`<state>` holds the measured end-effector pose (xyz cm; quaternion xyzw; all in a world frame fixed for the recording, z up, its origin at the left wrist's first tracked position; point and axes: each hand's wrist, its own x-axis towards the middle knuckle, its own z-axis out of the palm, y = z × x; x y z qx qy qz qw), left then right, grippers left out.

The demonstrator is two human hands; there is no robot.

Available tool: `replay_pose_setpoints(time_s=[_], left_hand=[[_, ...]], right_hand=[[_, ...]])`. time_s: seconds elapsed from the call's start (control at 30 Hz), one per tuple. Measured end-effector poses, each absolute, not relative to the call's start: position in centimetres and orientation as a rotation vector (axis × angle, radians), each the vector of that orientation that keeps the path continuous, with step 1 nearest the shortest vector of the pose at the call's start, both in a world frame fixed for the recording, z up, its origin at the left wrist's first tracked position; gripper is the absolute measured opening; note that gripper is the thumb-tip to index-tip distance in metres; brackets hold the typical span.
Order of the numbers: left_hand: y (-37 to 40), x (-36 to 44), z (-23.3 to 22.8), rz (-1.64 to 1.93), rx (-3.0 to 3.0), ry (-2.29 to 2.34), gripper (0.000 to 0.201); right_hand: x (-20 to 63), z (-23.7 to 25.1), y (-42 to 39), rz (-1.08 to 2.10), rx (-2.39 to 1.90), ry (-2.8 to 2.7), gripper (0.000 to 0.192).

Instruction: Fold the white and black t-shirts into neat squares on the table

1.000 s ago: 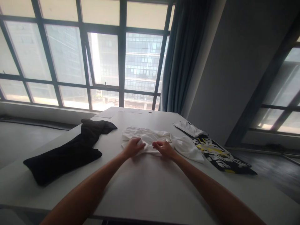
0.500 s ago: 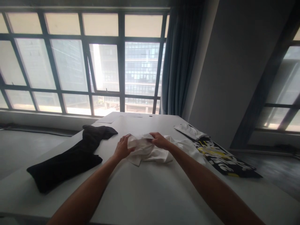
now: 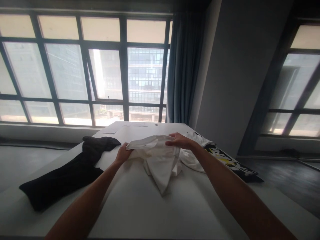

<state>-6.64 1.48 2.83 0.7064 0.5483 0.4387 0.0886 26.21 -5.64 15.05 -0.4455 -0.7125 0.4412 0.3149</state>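
Observation:
A white garment point(image 3: 160, 163) is stretched between my two hands over the middle of the table. My left hand point(image 3: 123, 153) is closed on its left upper edge. On the right, my right hand point(image 3: 180, 140) pinches the same edge, thumb and fingers together. The upper edge is lifted and spans the gap between the hands, while a pointed flap hangs down toward me. More white cloth lies bunched behind and to the right, partly hidden by my right forearm. Which kind of garment it is, I cannot tell.
Black folded clothing point(image 3: 62, 176) lies on the left of the white table point(image 3: 140, 213). At the right edge are a black garment with white and yellow print point(image 3: 232, 163) and a white cloth point(image 3: 200, 138). Paper sheets point(image 3: 107, 131) rest at the far end, before the windows.
My hands have moved apart, and both now grip the white garment's edge. The bunched cloth has been lifted and spread, with a pointed flap now hanging down. The view has turned slightly right.

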Motion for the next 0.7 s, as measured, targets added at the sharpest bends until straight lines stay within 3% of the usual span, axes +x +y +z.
replay_pose_setpoints(time_s=[0.1,0.23,0.3,0.4,0.5,0.7], left_hand=[[1.2,-7.6,5.0,1.302,2.266,1.520,0.020],[-0.1,-9.0,8.4,0.950,2.452,1.187,0.041],[-1.0,-9.7,9.6,0.748,2.436,1.009,0.052],[-2.3,-10.8,10.3,0.520,2.321,0.875,0.059],[-3.0,-11.6,9.4,0.457,2.224,0.929,0.059],[-3.1,-10.8,5.5,0.592,2.255,1.345,0.041]], right_hand=[[28.4,15.7,-5.8,0.946,-1.415,-2.138,0.049],[30.1,15.6,-6.2,0.503,-1.863,-2.415,0.030],[30.8,14.9,-6.5,0.144,-2.039,-2.366,0.018],[32.2,13.5,-6.8,-0.249,-2.064,-2.159,0.017],[33.9,12.3,-6.8,-0.269,-1.967,-1.926,0.021],[35.8,11.4,-7.2,0.227,-1.720,-1.673,0.033]])
